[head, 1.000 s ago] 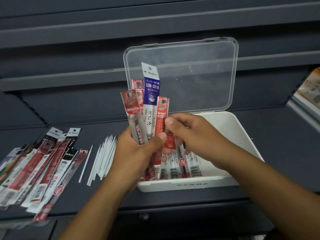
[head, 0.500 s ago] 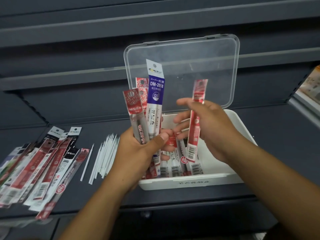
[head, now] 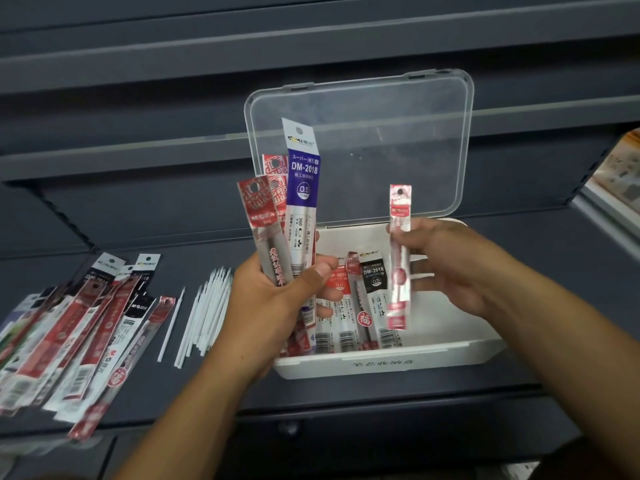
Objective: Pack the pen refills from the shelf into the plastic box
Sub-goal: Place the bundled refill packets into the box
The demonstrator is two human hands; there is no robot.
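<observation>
A white plastic box with a clear lid standing open sits on the dark shelf. Several packaged pen refills lie inside it at the left. My left hand grips a fan of refill packets, red ones and a purple DM-2018 one, upright over the box's left end. My right hand pinches one slim red refill packet upright above the middle of the box.
A heap of refill packets lies on the shelf at the left. Loose white refill tubes lie between that heap and the box. Shelf rails run behind, and printed goods sit at the right edge.
My right hand drew one red packet out of the left hand's bundle and carried it right, over the box's middle. The left hand's bundle stayed roughly in place.
</observation>
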